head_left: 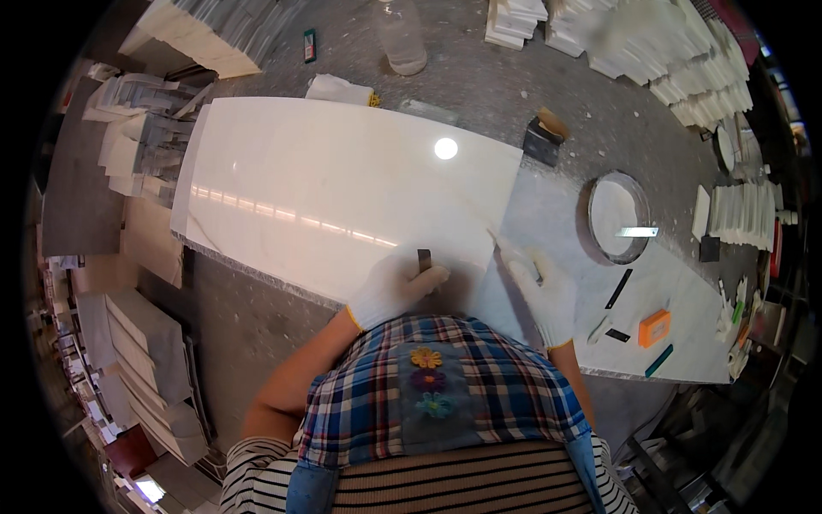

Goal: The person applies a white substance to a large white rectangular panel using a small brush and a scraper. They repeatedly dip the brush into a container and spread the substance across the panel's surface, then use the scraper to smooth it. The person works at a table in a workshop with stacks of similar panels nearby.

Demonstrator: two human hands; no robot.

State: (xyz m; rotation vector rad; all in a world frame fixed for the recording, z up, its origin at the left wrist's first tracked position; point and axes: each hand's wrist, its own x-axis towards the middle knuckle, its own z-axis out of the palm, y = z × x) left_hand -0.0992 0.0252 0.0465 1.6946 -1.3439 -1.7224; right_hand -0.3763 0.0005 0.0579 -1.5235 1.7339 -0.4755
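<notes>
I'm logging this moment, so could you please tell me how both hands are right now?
Left hand: closed on a small dark strip.
Right hand: partly curled; whether it holds anything cannot be told.

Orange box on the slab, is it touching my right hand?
Apart: the head view shows pale slab between the orange box and the right hand.

Room above white slab point(342, 180), dish point(621, 257) rightward, perhaps stacks point(638, 38) beyond
</notes>
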